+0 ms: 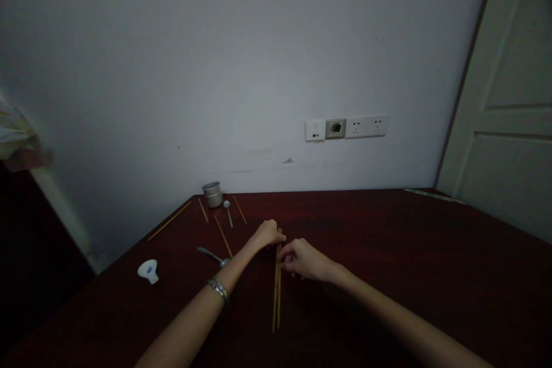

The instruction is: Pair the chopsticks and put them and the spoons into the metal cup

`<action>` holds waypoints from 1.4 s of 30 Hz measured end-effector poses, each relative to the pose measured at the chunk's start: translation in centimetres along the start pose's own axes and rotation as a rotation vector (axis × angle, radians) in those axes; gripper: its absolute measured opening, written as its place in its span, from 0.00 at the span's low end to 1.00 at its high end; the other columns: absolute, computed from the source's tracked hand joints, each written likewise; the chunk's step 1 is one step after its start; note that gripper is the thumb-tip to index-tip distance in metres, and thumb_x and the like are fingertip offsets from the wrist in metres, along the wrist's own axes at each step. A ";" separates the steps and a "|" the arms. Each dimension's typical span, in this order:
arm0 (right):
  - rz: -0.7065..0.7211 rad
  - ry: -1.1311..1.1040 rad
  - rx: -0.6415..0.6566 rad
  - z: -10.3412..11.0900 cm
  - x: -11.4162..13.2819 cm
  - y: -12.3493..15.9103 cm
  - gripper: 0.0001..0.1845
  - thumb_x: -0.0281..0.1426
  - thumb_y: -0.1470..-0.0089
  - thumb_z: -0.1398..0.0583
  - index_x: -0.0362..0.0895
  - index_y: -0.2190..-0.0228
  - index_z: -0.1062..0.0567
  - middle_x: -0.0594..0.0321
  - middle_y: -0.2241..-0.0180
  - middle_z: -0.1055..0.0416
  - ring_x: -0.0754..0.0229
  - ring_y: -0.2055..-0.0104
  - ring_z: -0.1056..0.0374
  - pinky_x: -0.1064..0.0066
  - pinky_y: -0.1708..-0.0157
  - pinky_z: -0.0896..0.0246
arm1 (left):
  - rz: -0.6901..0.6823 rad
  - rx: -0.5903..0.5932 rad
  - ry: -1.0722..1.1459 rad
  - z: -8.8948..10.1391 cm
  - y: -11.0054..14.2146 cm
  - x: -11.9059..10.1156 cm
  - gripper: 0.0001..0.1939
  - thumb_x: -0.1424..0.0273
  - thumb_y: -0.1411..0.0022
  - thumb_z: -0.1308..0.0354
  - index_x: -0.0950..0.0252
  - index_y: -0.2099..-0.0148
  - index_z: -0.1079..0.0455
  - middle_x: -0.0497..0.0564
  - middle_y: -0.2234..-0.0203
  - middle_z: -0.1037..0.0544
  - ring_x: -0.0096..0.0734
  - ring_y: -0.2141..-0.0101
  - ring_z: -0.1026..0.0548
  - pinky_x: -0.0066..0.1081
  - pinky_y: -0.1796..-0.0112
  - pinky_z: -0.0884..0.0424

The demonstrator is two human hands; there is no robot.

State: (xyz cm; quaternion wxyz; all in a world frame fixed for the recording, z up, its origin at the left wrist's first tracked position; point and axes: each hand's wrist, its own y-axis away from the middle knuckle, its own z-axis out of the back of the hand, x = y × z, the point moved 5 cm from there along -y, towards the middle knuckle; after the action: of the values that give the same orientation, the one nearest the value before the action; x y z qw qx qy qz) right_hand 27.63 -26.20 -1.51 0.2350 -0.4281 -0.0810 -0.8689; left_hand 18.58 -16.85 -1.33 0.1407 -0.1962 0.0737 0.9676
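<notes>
A pair of wooden chopsticks (276, 299) runs lengthwise in front of me, side by side, the near ends slightly uneven. My left hand (268, 233) is closed around their far ends, thumb along the top. Lower down, my right hand (301, 258) pinches the same chopsticks from the right side, its fingers curled in. To the left of my left forearm are a metal spoon (211, 255), partly behind the arm, and a single chopstick (223, 236) pointing away from me.
A metal cup (213, 195) stands at the table's back left corner, with a small spoon (229, 214) and several loose chopsticks around it. A white ceramic spoon (148, 270) lies near the left edge. A thin strip (433, 195) lies at the back right, below wall sockets (366, 126).
</notes>
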 end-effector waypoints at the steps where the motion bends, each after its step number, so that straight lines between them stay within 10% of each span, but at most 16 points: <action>1: 0.047 0.062 -0.016 -0.2 0.2 0.0 0.15 0.23 0.58 0.47 0.43 0.68 0.24 0.66 0.82 0.32 0.70 0.83 0.39 0.81 0.84 0.46 | -0.004 0.019 0.018 -0.1 -0.1 0.1 0.11 0.68 0.56 0.43 0.68 0.85 0.35 0.49 0.91 0.33 0.26 0.86 0.33 0.22 0.84 0.39; 18: 0.217 0.374 0.021 -1.5 0.9 0.4 0.19 0.22 0.57 0.48 0.45 0.65 0.24 0.62 0.72 0.26 0.65 0.73 0.34 0.79 0.74 0.46 | 0.000 0.128 -0.100 -0.6 -0.1 0.4 0.13 0.68 0.51 0.49 0.73 0.74 0.28 0.56 0.82 0.25 0.27 0.86 0.31 0.25 0.83 0.35; 42: 0.172 0.162 0.015 -1.4 0.5 0.6 0.18 0.24 0.53 0.48 0.43 0.62 0.25 0.61 0.73 0.29 0.65 0.74 0.37 0.76 0.74 0.44 | -0.017 0.032 -0.313 0.6 2.3 -0.3 0.21 0.54 0.47 0.50 0.64 0.62 0.29 0.59 0.62 0.25 0.42 0.61 0.27 0.33 0.64 0.33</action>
State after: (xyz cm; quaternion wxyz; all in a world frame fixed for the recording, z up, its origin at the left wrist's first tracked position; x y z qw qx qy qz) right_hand 26.65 -27.35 -2.00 0.3177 -0.3601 -0.0311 -0.8766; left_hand 17.98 -19.01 -0.46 0.1620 -0.0414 0.0647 0.9838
